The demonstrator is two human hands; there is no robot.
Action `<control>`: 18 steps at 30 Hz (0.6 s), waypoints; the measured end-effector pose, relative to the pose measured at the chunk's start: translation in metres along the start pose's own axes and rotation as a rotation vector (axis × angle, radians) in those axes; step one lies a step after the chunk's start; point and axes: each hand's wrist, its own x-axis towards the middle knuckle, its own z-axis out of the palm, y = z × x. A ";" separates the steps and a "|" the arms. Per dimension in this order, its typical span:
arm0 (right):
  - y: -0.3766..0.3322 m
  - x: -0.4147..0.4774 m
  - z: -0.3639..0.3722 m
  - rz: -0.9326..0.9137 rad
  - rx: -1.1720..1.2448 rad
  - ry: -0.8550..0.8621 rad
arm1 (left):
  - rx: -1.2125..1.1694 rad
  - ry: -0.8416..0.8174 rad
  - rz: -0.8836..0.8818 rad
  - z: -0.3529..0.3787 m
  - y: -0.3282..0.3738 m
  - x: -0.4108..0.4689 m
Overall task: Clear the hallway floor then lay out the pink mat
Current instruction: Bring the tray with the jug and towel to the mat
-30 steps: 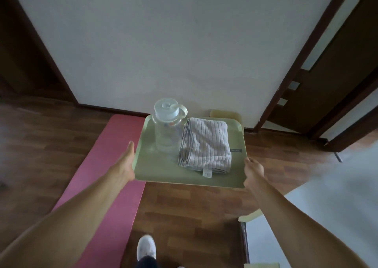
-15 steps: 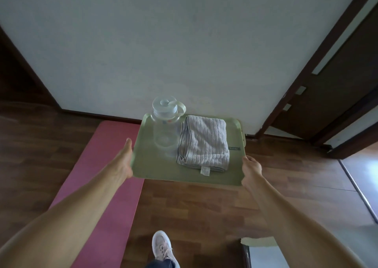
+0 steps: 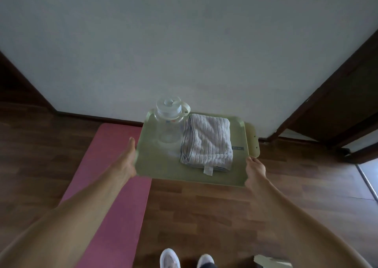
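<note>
While the left hand (image 3: 125, 164) and right hand (image 3: 255, 170) clasp the side edges of the green tray (image 3: 163, 172), the pink mat (image 3: 114, 188) lies on the floor (image 3: 204, 216) below the left hand, far end near the wall (image 3: 184, 42), bare floor to its right.

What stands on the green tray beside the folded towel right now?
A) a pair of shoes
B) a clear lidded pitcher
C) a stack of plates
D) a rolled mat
B: a clear lidded pitcher stands upright on the green tray, left of the folded grey towel; the left hand and right hand hold the tray's side edges.
</note>
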 end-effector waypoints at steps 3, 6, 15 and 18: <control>-0.010 0.020 0.022 -0.011 -0.023 0.014 | -0.015 -0.026 -0.004 -0.002 0.014 0.025; -0.020 0.038 0.043 -0.011 -0.042 -0.001 | -0.053 -0.069 0.004 -0.005 0.027 0.049; -0.045 0.110 0.103 -0.009 -0.064 -0.033 | -0.030 -0.041 0.037 -0.001 0.066 0.136; -0.052 0.142 0.126 -0.002 -0.059 -0.038 | -0.055 -0.071 0.068 0.002 0.077 0.171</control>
